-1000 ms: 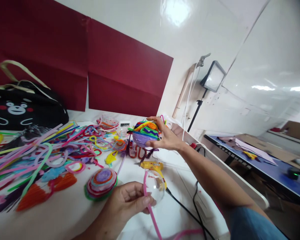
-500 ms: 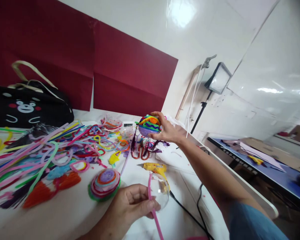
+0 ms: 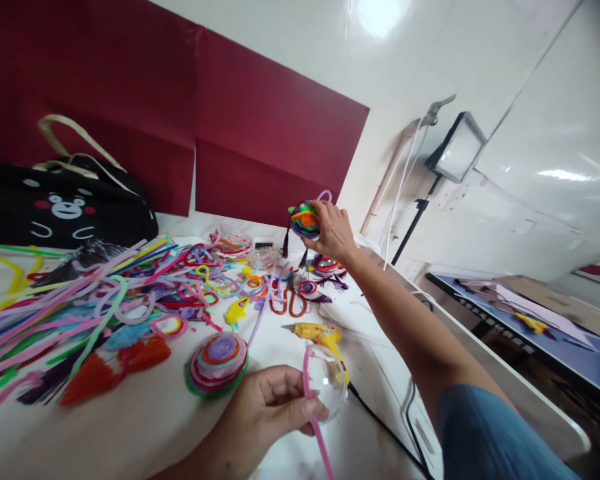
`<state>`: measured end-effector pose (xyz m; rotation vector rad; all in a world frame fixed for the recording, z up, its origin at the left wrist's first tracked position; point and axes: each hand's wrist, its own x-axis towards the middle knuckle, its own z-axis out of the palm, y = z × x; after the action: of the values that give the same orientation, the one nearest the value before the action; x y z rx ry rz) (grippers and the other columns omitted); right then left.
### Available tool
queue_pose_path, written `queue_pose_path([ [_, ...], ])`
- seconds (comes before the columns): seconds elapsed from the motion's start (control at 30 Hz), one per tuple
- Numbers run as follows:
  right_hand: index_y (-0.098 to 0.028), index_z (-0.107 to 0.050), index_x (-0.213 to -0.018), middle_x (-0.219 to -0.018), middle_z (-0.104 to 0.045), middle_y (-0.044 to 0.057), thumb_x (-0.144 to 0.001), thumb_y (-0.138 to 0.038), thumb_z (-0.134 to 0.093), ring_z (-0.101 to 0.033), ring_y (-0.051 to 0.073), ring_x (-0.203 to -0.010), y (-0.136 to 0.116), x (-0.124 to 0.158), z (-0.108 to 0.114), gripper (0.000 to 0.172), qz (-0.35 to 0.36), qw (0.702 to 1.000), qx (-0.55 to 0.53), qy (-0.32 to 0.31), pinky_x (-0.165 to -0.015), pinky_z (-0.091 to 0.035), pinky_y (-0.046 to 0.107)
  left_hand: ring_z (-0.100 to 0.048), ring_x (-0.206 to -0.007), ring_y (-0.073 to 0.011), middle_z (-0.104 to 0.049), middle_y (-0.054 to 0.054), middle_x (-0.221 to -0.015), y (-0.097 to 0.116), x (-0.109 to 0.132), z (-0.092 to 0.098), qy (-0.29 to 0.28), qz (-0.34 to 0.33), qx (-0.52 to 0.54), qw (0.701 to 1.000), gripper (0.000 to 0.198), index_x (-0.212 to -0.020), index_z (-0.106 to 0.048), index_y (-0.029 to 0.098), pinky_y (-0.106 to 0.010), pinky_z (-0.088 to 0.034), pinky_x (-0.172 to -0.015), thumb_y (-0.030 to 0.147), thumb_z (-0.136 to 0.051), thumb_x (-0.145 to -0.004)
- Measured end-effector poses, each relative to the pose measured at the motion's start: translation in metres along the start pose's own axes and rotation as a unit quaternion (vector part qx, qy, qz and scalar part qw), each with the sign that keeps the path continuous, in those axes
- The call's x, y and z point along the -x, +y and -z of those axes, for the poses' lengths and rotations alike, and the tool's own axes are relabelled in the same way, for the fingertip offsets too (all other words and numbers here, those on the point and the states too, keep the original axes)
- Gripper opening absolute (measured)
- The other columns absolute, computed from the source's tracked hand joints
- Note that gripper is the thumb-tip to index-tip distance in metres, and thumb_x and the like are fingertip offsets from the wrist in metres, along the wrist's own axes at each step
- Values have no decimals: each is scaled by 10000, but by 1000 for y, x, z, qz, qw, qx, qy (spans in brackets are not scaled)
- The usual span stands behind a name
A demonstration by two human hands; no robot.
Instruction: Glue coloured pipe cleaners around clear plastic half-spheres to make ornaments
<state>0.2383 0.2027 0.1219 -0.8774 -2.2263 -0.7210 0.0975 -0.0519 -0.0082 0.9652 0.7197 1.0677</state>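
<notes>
My right hand [image 3: 336,233] is closed around a rainbow-coloured pipe-cleaner ball ornament [image 3: 304,219], raised over the back of the table, with dark tassels and a lilac loop. In my left hand [image 3: 275,407], nearer to me, thumb and fingers pinch a clear plastic dome [image 3: 334,383] together with a pink pipe cleaner [image 3: 321,447] that runs along its edge. Just left of that hand lies a dome covered in coiled pipe cleaners [image 3: 217,363]. A yellow glue gun [image 3: 321,331] rests behind the clear dome. Beyond it lie red-handled scissors [image 3: 297,305].
Loose pipe cleaners [image 3: 100,300] and orange tassels [image 3: 93,380] are heaped on the left. A black bag [image 3: 65,207] stands behind them. The glue gun's black cord [image 3: 380,417] crosses the right side. Another ornament [image 3: 325,265] sits beneath my right forearm's wrist end.
My right hand has lifted the ball ornament higher, uncovering another ornament below and showing its lilac loop. My left hand keeps its pinch; the whole view has shifted slightly.
</notes>
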Motion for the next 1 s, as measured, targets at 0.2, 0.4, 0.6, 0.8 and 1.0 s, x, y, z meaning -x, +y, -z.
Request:
queue_pose_path([
  [0.2,-144,-352,-1445,-1362,-496,198,-777,-413,-666,-471,374,-1157,-9,15,-37,786,-48,994,-3,-97,-969,-328,460,-720,-720,-195,-784,-82,-752,3,1,0,20,9,4,1000,343,-758,-716,144,-271,-543,-651,412,-883,-624],
  [0.4,-150,-398,-1407,-1282,-554,171,-750,-444,-682,-527,353,-1096,-27,48,-77,774,-51,985,-29,-161,-923,-382,443,-714,-704,-186,-785,-78,-754,2,1,-1,23,14,8,1000,333,-749,-722,148,-267,-541,-650,412,-882,-623],
  [0.6,-159,-390,-1414,-1274,-562,162,-762,-485,-679,-551,342,-1104,-35,59,-89,785,-47,978,-55,-193,-951,-390,456,-714,-709,-185,-786,-78,-760,2,-1,-1,26,20,11,999,338,-753,-723,147,-269,-546,-657,411,-885,-617],
  [0.8,-175,-324,-1461,-1356,-514,170,-750,-506,-704,-527,350,-1185,-35,61,-88,872,-43,970,-78,-224,-967,-407,482,-708,-719,-183,-783,-77,-763,1,1,1,15,17,-1,1000,307,-758,-725,145,-266,-539,-663,398,-865,-653],
  [1.0,-166,-292,-1486,-1395,-486,188,-733,-489,-738,-512,355,-1230,-36,58,-83,932,-45,966,-98,-237,-1004,-391,519,-701,-752,-193,-781,-80,-797,4,0,-1,32,14,1,999,285,-802,-733,147,-282,-530,-692,382,-844,-685],
])
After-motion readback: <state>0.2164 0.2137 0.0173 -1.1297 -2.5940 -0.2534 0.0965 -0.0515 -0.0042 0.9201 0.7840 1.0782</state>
